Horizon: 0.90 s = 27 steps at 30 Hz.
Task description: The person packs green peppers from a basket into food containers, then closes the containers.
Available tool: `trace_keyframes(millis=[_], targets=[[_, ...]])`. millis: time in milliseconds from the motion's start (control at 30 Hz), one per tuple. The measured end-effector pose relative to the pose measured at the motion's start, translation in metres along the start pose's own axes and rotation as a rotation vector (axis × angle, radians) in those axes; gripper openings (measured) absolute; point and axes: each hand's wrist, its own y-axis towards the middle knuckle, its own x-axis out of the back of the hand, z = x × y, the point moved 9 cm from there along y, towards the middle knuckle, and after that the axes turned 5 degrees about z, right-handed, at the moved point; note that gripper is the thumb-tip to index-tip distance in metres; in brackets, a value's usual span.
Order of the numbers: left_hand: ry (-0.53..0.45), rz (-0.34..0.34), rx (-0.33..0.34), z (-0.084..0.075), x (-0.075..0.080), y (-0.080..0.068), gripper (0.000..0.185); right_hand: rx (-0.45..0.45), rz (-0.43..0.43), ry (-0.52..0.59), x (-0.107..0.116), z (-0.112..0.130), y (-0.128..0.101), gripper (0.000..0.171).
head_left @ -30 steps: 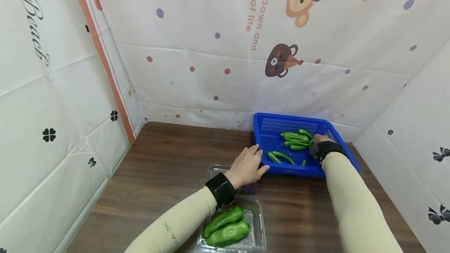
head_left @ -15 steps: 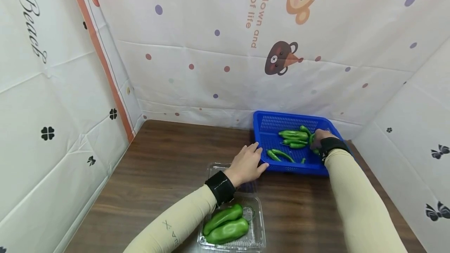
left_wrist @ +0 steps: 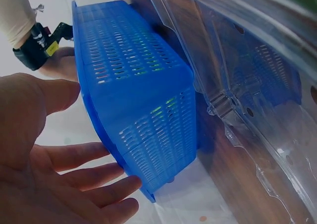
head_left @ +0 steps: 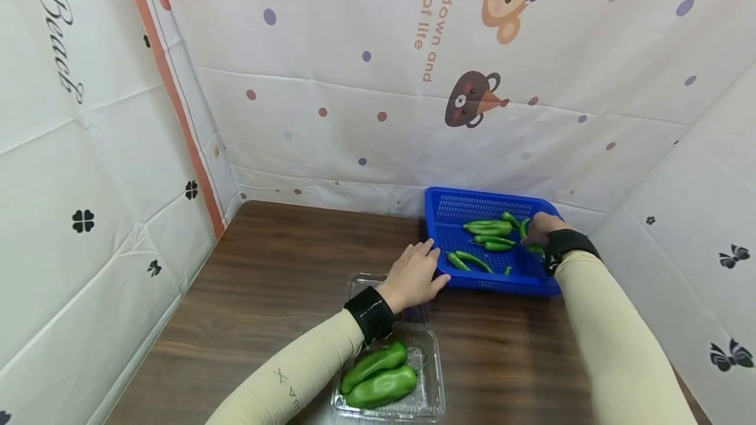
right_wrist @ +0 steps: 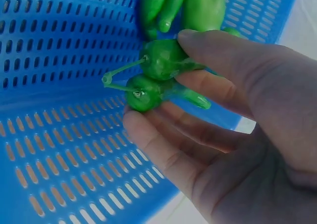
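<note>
The right hand (head_left: pixel 539 227) is inside the blue basket (head_left: pixel 449 204) at its 3 o'clock side, and the right wrist view shows its fingers (right_wrist: pixel 208 50) and thumb curled around two small green peppers (right_wrist: pixel 156 75), pinching them with their stems pointing left above the slotted basket floor. More green peppers (head_left: pixel 489 228) lie in the basket toward 9 o'clock of that hand, some in a bunch near the far wall and a few thinner ones (head_left: pixel 466 260) nearer the front wall. The left hand (head_left: pixel 415 274) rests at the basket's near left corner with its fingers (left_wrist: pixel 84 179) straight and spread, holding nothing; their tips lie against the basket's outer wall. The basket sits on the brown desk (head_left: pixel 277 281) toward 1 o'clock, close to the patterned backdrop. At 6 o'clock of the left hand, under the forearm, an open clear plastic box (head_left: pixel 432 382) holds two large green peppers (head_left: pixel 378 379) side by side.
</note>
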Motion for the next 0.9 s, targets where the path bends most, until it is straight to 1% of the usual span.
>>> trace_keyframes(millis=[100, 200, 333, 367, 433, 467, 567, 667, 733, 800, 900], targets=[[-0.005, 0.001, -0.004, -0.001, 0.001, 0.0, 0.057, 0.042, 0.001, 0.037, 0.002, 0.003, -0.003, 0.05], [-0.011, -0.001, -0.006, -0.001, 0.001, 0.0, 0.057, 0.062, 0.012, 0.067, 0.004, 0.005, -0.003, 0.05], [-0.019, -0.003, -0.01, -0.001, 0.002, 0.0, 0.057, 0.056, -0.01, 0.082, 0.008, 0.006, -0.002, 0.024], [-0.021, -0.002, -0.01, -0.002, 0.002, -0.001, 0.057, 0.055, -0.025, 0.072, 0.01, 0.007, -0.003, 0.025], [-0.023, 0.002, -0.01, -0.002, 0.002, -0.001, 0.057, 0.057, -0.059, 0.039, 0.013, 0.009, -0.004, 0.041], [-0.024, 0.004, -0.01, -0.002, 0.002, -0.001, 0.057, 0.06, -0.073, 0.024, 0.014, 0.011, -0.004, 0.042], [-0.018, 0.008, -0.002, -0.001, 0.002, -0.002, 0.057, 0.085, -0.111, -0.035, 0.016, 0.018, -0.005, 0.037], [-0.012, 0.008, 0.007, 0.001, 0.001, -0.002, 0.057, 0.114, -0.135, -0.055, 0.017, 0.024, -0.005, 0.028], [-0.012, 0.009, 0.011, 0.001, 0.0, -0.001, 0.058, 0.133, -0.156, -0.059, 0.018, 0.026, -0.005, 0.024], [-0.015, 0.009, 0.014, 0.001, -0.001, -0.001, 0.058, 0.142, -0.169, -0.06, 0.017, 0.027, -0.005, 0.023], [-0.023, 0.01, 0.015, 0.001, 0.0, -0.002, 0.059, 0.149, -0.188, -0.06, 0.016, 0.027, -0.005, 0.026]])
